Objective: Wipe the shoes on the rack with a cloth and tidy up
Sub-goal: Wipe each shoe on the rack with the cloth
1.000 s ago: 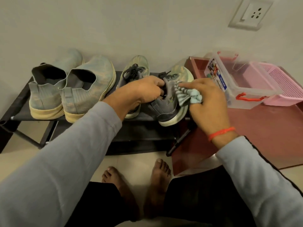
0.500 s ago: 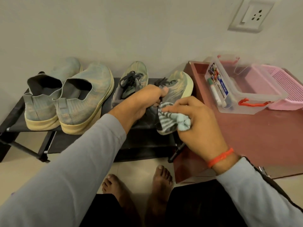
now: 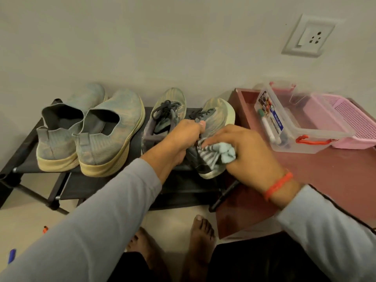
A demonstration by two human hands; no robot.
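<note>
From the head view, the left hand (image 3: 183, 135) holds a gray lace-up shoe (image 3: 213, 123) at its top, fingers curled round it. The shoe sits at the right end of the black rack (image 3: 30, 159). The right hand (image 3: 244, 151) has its fingers closed round a striped cloth (image 3: 215, 155) and presses it on the side of the shoe, near the heel. So the wiping step is going on. Next, I think the cloth should rub along the rest of the shoe. Its partner shoe (image 3: 162, 119) and two slip-on shoes (image 3: 91, 129) wait beside it.
</note>
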